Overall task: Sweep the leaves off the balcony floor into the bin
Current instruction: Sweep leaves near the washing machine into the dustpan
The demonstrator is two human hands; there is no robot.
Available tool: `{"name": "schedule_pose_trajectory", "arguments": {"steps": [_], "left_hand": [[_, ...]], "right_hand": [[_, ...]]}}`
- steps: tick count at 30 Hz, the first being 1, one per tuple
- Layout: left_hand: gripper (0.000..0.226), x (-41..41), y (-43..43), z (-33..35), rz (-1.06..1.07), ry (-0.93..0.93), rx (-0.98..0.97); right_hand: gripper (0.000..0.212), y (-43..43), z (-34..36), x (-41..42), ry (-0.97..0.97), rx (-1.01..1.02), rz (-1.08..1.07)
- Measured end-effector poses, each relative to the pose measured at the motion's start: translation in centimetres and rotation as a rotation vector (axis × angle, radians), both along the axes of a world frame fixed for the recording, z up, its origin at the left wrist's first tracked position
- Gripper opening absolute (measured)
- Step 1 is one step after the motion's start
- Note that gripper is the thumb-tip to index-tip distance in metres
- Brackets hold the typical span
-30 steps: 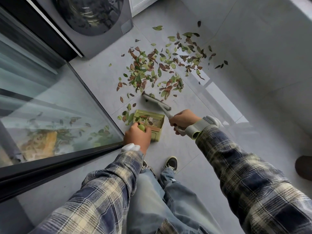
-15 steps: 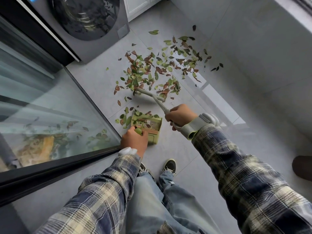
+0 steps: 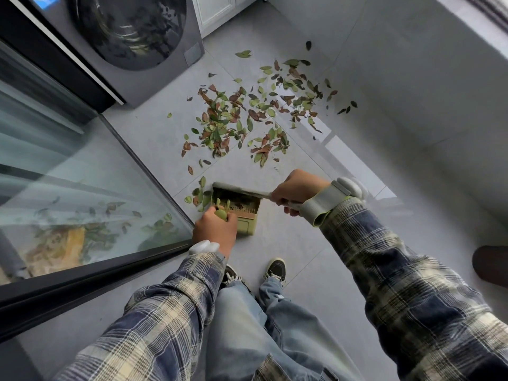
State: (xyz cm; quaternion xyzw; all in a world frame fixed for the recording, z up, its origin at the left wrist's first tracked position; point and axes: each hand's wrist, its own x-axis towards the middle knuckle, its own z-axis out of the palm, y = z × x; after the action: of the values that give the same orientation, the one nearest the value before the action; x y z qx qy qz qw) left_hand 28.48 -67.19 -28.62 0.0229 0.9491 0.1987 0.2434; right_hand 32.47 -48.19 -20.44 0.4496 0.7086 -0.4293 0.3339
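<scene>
- Beside the glass door [image 3: 82, 202], a green dustpan [image 3: 247, 224] is set on the grey floor tiles [image 3: 288, 243], with its mouth turned away from the person.
- At the dustpan's near left corner, its rounded knob is gripped by the left hand [image 3: 215, 229], fingers curled round it.
- To the right of the dustpan, the right hand [image 3: 298, 192] is clamped round the handle of a small brush [image 3: 239, 187], whose head is laid across the dustpan's far edge.
- Inside the dustpan some dark leaf matter is seen, though how much cannot be told through the blur.
- Against the dustpan's left side a small cluster of leaves [image 3: 199, 195] is gathered on the tiles.
- Beyond the dustpan, well apart from it, the main scatter of leaves [image 3: 233, 122], green and brown, is spread over the floor.
- Farther beyond the dustpan and to its left, a washing machine [image 3: 132, 37] is seen.
- Nearer than the dustpan, two dark shoes [image 3: 276, 269] are planted on the tiles.
</scene>
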Motion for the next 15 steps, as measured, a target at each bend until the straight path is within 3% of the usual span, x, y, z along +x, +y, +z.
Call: {"name": "schedule_pose_trajectory", "arguments": {"steps": [7, 10, 15], "left_hand": [[0.017, -0.1, -0.1, -0.3, 0.012, 0.0, 0.01], [0.018, -0.1, -0.1, -0.4, 0.012, 0.013, 0.019], [0.022, -0.1, 0.1, -0.3, 0.004, -0.006, 0.024]], "right_hand": [[0.004, -0.9, -0.4, -0.8, 0.044, 0.122, 0.038], [0.01, -1.9, -2.2, -0.5, 0.04, 0.08, 0.055], [0.003, -2.4, -2.7, 0.7, -0.048, 0.141, 0.19]]}}
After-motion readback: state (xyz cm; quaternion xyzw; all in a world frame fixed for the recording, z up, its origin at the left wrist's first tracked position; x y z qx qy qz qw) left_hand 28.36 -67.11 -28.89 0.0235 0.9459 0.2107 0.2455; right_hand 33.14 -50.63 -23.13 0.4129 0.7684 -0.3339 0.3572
